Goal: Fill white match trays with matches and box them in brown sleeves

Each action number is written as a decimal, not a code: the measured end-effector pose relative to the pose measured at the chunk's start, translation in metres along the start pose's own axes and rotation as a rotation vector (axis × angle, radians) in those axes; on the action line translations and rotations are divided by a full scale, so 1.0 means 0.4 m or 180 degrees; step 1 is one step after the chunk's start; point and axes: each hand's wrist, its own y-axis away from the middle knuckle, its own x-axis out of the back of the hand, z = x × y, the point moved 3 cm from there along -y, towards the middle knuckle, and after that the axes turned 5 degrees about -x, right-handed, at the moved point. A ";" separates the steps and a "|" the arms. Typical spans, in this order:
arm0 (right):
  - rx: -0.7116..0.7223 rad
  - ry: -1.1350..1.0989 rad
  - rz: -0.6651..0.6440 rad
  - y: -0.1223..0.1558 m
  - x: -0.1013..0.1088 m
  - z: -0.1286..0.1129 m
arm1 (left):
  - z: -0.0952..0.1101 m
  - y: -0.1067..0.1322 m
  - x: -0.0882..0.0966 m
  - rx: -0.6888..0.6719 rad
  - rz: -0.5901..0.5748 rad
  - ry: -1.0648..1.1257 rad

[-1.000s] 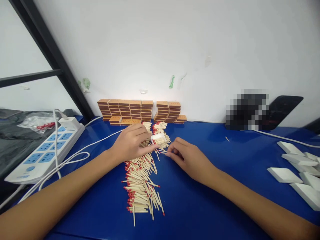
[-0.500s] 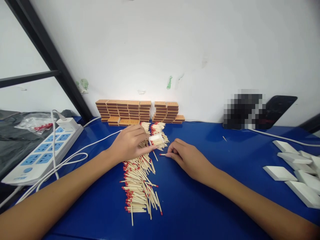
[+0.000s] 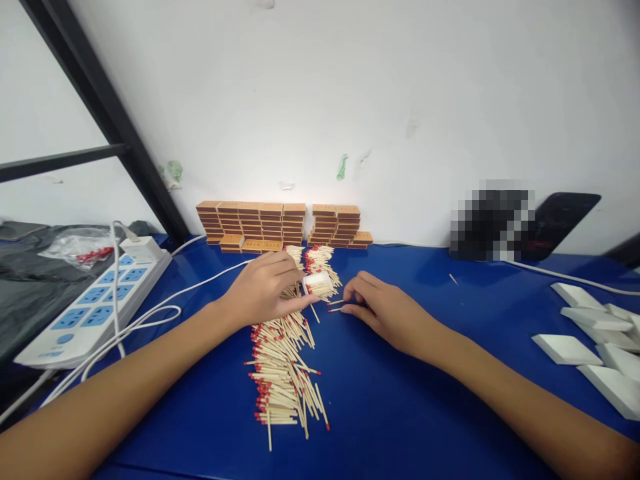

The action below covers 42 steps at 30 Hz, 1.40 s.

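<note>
My left hand is closed on a small white matchbox tray, thumb along its near side. Several matches lie inside the tray, their red heads toward the left. To the right of it, my right hand pinches matches; two sticks show, their red heads pointing left toward the tray. Below and beside my left hand stretches a long heap of loose matches, mostly with red heads to the left. Part of the heap is hidden behind my left hand.
Stacked orange-brown matchboxes stand against the wall. On the left is a white power strip with cables. White blocks lie at the right, and a dark phone-like object leans on the wall. One stray match lies apart.
The fingers of my right hand have opened slightly, and two match sticks now show there instead of one. My left hand still holds the tray. The whole view has shifted slightly.
</note>
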 end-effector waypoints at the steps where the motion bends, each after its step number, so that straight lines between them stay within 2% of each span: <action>1: 0.0019 -0.0007 0.0014 -0.001 -0.001 0.004 | -0.001 0.001 -0.001 0.0011 -0.0014 0.0005; 10: 0.0122 -0.0084 -0.0133 -0.002 0.005 0.010 | -0.001 0.004 -0.007 -0.0012 -0.0123 0.0040; 13: 0.0126 -0.0155 0.0163 -0.003 0.018 0.001 | 0.001 0.005 -0.012 -0.0006 -0.0232 0.0084; 16: 0.0078 -0.0177 0.0513 0.000 0.021 -0.012 | 0.016 0.004 -0.016 -0.0111 -0.0171 0.0159; 22: 0.0259 -0.0041 0.0747 0.014 -0.002 -0.040 | 0.056 -0.003 -0.016 -0.0367 -0.0015 0.0184; 25: 0.0213 -0.0178 0.0860 0.017 0.002 -0.041 | 0.050 -0.003 -0.014 -0.0362 0.0009 0.0185; 28: 0.0018 -0.0377 0.0973 0.019 0.011 -0.044 | 0.022 0.003 -0.013 -0.0107 0.0047 0.0061; 31: -0.0173 -0.0507 0.0831 0.019 -0.001 -0.060 | -0.009 0.010 -0.015 0.0237 0.0118 -0.0139; 34: -0.0168 -0.0419 0.0525 0.012 -0.031 -0.078 | -0.025 0.016 -0.019 0.0440 0.0162 -0.0257; 38: 0.0109 -0.0144 0.0286 -0.003 -0.059 -0.084 | -0.025 0.016 -0.023 0.0514 0.0156 -0.0291; 42: 0.0065 -0.0157 0.0303 -0.004 -0.057 -0.072 | -0.018 0.013 -0.021 0.0507 0.0157 -0.0263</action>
